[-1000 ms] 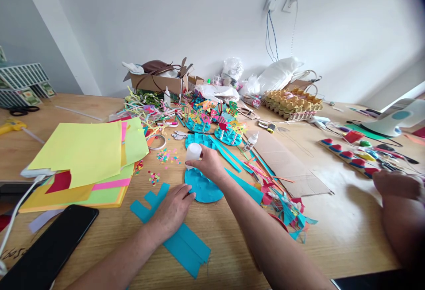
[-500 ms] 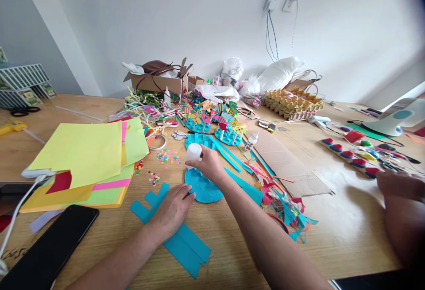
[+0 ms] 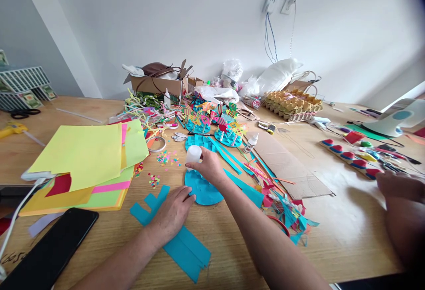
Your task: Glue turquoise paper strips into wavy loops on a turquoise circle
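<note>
My right hand [image 3: 210,164] is closed around a white glue bottle [image 3: 193,153], tipped with its base up over a round blue disc [image 3: 205,191]. The bottle's tip is hidden, so whether it touches the disc cannot be seen. On the table, my left hand [image 3: 174,210] lies over blue paper strips [image 3: 189,250], fingers flat and fingertips at the disc's left edge. Just behind the bottle is another blue piece [image 3: 199,141] with upright paper tabs. Farther back stand blue discs [image 3: 228,137] decorated with colourful paper shapes.
Coloured paper sheets [image 3: 86,152] and a black phone [image 3: 53,250] lie left. Confetti [image 3: 166,158], a tape roll [image 3: 156,143] and a second glue bottle [image 3: 251,143] sit nearby. Cardboard [image 3: 285,161] and paper scraps are right. Another person's hand [image 3: 400,186] is at far right.
Hardly anything differs. The view has shifted very slightly; both hands and the glue bottle keep their places over and beside the disc.
</note>
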Action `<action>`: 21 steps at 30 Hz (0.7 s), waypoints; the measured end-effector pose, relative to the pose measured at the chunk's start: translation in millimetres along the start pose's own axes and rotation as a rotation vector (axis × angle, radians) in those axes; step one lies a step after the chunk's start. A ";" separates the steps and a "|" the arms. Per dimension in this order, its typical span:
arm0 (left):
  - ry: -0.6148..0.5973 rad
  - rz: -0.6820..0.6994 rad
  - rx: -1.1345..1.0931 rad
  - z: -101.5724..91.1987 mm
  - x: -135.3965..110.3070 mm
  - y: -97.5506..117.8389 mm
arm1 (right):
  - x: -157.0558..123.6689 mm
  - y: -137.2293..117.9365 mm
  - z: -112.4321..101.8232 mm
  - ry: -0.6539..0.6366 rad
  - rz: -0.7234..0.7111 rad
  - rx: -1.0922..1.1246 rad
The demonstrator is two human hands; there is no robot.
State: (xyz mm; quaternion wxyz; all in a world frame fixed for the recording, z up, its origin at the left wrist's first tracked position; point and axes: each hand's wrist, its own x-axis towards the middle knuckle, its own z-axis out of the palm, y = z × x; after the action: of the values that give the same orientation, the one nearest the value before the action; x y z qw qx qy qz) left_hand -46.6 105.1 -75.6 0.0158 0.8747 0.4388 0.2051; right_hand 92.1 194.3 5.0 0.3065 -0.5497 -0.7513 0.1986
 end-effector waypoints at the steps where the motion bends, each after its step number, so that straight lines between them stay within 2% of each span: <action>1: -0.002 -0.003 -0.008 -0.1 0.2 0.3 | -0.1 0.1 0.0 0.006 0.001 -0.004; 6: 0.000 -0.034 -0.072 -2.0 1.4 2.1 | 0.1 1.1 1.4 -0.005 -0.003 0.010; 21: 0.035 0.044 0.087 1.5 0.4 0.4 | -2.1 -1.9 3.6 -0.014 0.008 0.047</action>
State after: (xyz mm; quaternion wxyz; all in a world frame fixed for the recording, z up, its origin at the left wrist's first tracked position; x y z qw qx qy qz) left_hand -45.5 105.4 -76.7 -0.0342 0.8802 0.4283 0.2015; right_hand 88.7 191.9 3.1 0.3133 -0.5439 -0.7464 0.2210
